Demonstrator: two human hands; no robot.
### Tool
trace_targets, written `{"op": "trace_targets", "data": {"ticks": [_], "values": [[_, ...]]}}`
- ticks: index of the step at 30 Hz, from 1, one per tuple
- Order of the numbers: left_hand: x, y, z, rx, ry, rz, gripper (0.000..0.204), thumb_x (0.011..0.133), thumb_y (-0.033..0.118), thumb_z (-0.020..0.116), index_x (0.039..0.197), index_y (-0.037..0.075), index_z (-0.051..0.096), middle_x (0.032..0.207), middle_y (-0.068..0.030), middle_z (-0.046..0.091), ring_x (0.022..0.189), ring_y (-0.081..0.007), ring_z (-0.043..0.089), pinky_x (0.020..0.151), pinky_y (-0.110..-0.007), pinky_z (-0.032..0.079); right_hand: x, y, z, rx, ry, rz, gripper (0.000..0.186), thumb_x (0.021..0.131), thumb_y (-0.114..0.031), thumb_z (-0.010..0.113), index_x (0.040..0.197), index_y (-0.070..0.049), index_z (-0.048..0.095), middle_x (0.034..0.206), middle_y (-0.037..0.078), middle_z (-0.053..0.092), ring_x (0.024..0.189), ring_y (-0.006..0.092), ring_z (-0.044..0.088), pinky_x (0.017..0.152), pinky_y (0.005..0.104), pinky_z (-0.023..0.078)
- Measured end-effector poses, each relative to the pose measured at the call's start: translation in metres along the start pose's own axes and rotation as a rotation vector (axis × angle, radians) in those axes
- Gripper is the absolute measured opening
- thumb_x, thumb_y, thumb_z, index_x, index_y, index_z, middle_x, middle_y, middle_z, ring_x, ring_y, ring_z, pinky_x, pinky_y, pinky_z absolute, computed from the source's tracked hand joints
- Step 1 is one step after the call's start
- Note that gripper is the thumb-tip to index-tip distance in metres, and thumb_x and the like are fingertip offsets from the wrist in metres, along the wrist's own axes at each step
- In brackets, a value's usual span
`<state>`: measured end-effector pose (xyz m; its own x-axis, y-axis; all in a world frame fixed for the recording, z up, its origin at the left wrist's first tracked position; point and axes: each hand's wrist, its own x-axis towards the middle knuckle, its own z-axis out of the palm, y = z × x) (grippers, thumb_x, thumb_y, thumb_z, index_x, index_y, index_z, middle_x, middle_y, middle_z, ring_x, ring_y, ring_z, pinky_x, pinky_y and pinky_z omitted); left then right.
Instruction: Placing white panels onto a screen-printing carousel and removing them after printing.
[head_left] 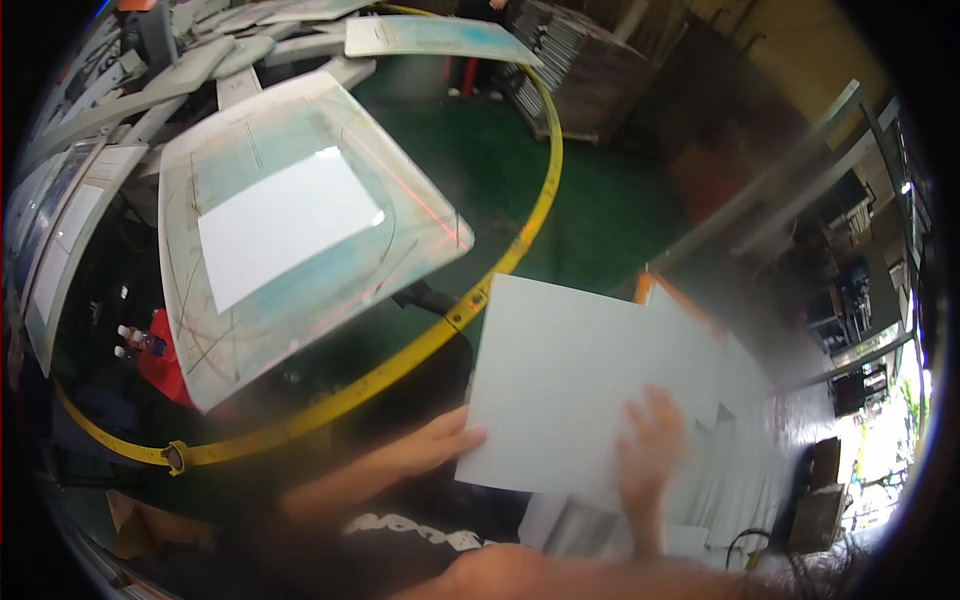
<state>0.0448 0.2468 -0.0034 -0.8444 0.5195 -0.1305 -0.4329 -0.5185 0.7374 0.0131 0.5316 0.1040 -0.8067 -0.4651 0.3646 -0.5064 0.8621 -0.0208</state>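
Observation:
A large white sheet (pixel 560 370) lies in front of me at the right, over a stack of similar white sheets (pixel 740 470). My left hand (pixel 447 440) grips its left edge near the lower corner, thumb over the top face and the other fingers partly hidden. Resting on or just above the right part of the sheet, my right hand (pixel 652 445) is slightly blurred, with its fingers spread. Whether it touches the surface I cannot tell. To the left, another white sheet (pixel 290 228) lies on a pale, blue-stained board (pixel 425 215) crossed by red laser lines.
A yellow ring rail (pixel 545 185) curves around the boards. More pale boards (pixel 430 38) are mounted along it, at the far side and left. Bottles (pixel 140 340) stand by a red stool-like object (pixel 170 370) below the board. Behind the stack rises a metal frame (pixel 770 180).

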Motion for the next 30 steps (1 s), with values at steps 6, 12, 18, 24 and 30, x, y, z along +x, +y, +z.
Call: {"op": "trace_targets", "data": {"ticks": [6, 12, 18, 24, 30], "values": [[-0.035, 0.020, -0.042, 0.137, 0.188, 0.158, 0.056, 0.096, 0.021, 0.051, 0.143, 0.002, 0.025, 0.136, -0.0109, 0.043, 0.123, -0.0183, 0.044, 0.101, -0.036, 0.038, 0.048, 0.050, 0.016, 0.434, 0.213, 0.295, 0.053, 0.088, -0.011, 0.054, 0.138, -0.004, 0.039, 0.146, 0.016, 0.033, 0.137, 0.0325, 0.028, 0.110, 0.0457, 0.023], [-0.051, 0.032, -0.070, 0.141, 0.383, 0.155, 0.053, 0.096, 0.018, 0.049, 0.142, 0.000, 0.029, 0.138, -0.0138, 0.043, 0.127, -0.0221, 0.040, 0.107, -0.034, 0.029, 0.103, 0.054, 0.051, 1.018, -0.101, 0.566, 0.056, 0.090, -0.014, 0.055, 0.138, -0.001, 0.030, 0.129, 0.017, 0.049, 0.122, 0.0234, 0.046, 0.106, 0.0353, 0.031], [-0.052, 0.061, -0.085, -0.025, 0.457, 0.214, 0.049, 0.097, 0.017, 0.048, 0.140, 0.000, 0.033, 0.135, -0.0124, 0.046, 0.125, -0.0201, 0.042, 0.105, -0.034, 0.031, 0.173, 0.035, 0.081, 1.218, -0.209, 0.486, 0.041, 0.091, -0.012, 0.052, 0.128, -0.003, 0.036, 0.104, 0.014, 0.062, 0.095, 0.0154, 0.059, 0.083, 0.0279, 0.046], [-0.031, 0.081, -0.104, 0.177, 0.572, 0.254, 0.047, 0.098, 0.016, 0.046, 0.140, -0.001, 0.033, 0.135, -0.0127, 0.046, 0.124, -0.0182, 0.041, 0.104, -0.033, 0.033, 0.255, 0.035, 0.111, 1.221, -0.308, 0.356, 0.043, 0.092, -0.012, 0.055, 0.130, -0.005, 0.037, 0.098, 0.012, 0.065, 0.087, 0.0124, 0.061, 0.076, 0.0250, 0.048], [0.011, 0.130, -0.125, 0.901, 0.844, 0.370, 0.056, 0.092, 0.014, 0.053, 0.142, 0.001, 0.030, 0.131, -0.0196, 0.050, 0.123, -0.0298, 0.048, 0.103, -0.036, 0.036, 0.354, 0.070, 0.178, 1.267, -0.341, 0.351, 0.047, 0.092, -0.012, 0.057, 0.134, -0.004, 0.039, 0.100, 0.012, 0.066, 0.088, 0.0142, 0.063, 0.077, 0.0265, 0.049]]}}
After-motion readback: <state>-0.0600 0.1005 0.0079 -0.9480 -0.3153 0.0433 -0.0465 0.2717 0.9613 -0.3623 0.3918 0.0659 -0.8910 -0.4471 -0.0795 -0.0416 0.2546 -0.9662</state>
